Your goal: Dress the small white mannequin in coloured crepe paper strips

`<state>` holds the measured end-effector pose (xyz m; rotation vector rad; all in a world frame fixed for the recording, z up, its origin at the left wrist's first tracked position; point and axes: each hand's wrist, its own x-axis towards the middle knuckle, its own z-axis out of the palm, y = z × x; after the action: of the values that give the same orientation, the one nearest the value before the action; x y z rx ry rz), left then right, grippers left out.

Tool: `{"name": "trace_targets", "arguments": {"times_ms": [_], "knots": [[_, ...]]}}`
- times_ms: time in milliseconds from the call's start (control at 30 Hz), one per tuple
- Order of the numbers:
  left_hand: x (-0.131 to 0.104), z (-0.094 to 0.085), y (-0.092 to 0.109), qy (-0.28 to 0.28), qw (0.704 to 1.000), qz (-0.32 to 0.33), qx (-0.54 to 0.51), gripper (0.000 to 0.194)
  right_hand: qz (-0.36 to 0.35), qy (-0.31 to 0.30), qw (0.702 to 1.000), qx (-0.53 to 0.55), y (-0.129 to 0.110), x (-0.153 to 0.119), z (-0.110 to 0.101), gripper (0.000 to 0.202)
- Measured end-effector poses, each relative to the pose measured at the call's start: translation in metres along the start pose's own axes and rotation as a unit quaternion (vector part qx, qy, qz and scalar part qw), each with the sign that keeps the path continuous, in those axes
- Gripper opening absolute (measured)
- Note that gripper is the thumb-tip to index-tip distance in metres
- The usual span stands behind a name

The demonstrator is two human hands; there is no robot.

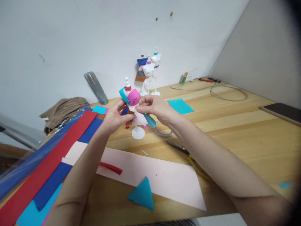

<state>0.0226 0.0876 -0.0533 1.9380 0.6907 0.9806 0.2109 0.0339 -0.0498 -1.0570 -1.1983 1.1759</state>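
A small white mannequin (138, 133) stands upright on its round base, dressed in a teal piece over one shoulder, a pink rosette (134, 97) on the chest and a pale pink skirt (139, 118). My left hand (115, 116) grips the mannequin from the left, thumb across the skirt and fingers partly hidden behind. From the right, my right hand (151, 106) pinches the pale pink fabric at the waist, just under the rosette. A teal strip (150, 120) sticks out below my right hand.
More small mannequins (149, 69) stand by the wall. Scissors (178, 147), a tape roll (164, 134), a teal square (181, 106) and a teal triangle (142, 194) lie around. Long fabric strips (152, 171) cover the front left. A bottle (96, 88) leans at the back.
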Motion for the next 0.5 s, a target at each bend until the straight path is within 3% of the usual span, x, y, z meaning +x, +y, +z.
{"name": "trace_targets", "arguments": {"times_ms": [300, 500], "knots": [[0.001, -0.001, 0.001, 0.005, 1.000, 0.002, 0.022, 0.051, 0.015, -0.004, 1.000, 0.013, -0.009, -0.010, 0.006, 0.021], [-0.005, -0.002, 0.013, -0.037, 0.999, -0.005, 0.035, 0.055, 0.002, 0.003, 1.000, -0.017, -0.005, -0.006, 0.004, 0.023]]}}
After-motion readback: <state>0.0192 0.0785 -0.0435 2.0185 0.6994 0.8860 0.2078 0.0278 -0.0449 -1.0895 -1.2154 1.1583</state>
